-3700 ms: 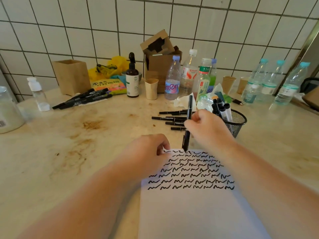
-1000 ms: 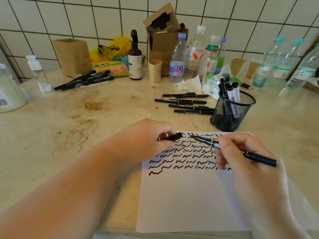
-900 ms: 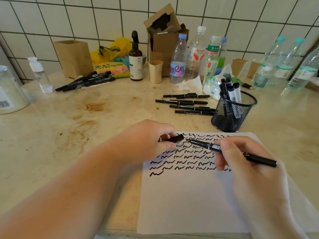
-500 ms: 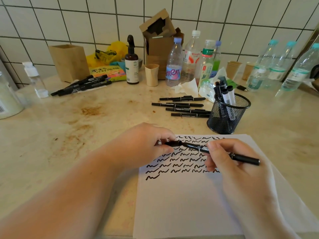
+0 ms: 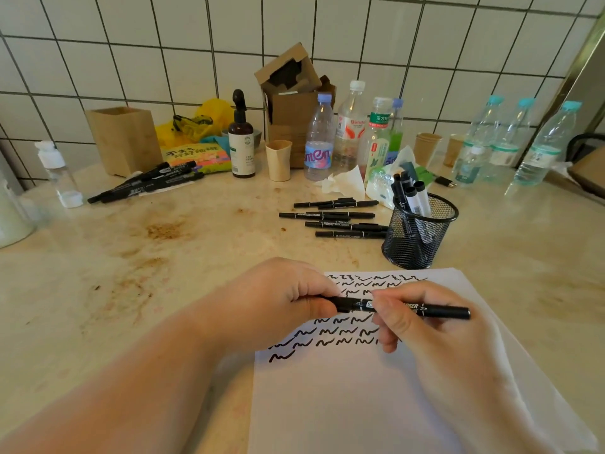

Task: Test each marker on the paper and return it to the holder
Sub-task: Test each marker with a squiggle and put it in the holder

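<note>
I've got both hands on the black marker [image 5: 393, 306] just over the scribbled paper [image 5: 360, 404], left hand [image 5: 281, 299] pinching its cap end, right hand [image 5: 422, 329] w/ fingers curled round the barrel, mesh holder [image 5: 417, 237] just beyond.

The left hand [image 5: 278, 299] hid the black marker's [image 5: 435, 311] left end and cap. Both hands covered several squiggles on the paper [image 5: 360, 404], whose lower edge ran out of view.

bright even daylight — soft shadows, wide-angle edge bending
</note>
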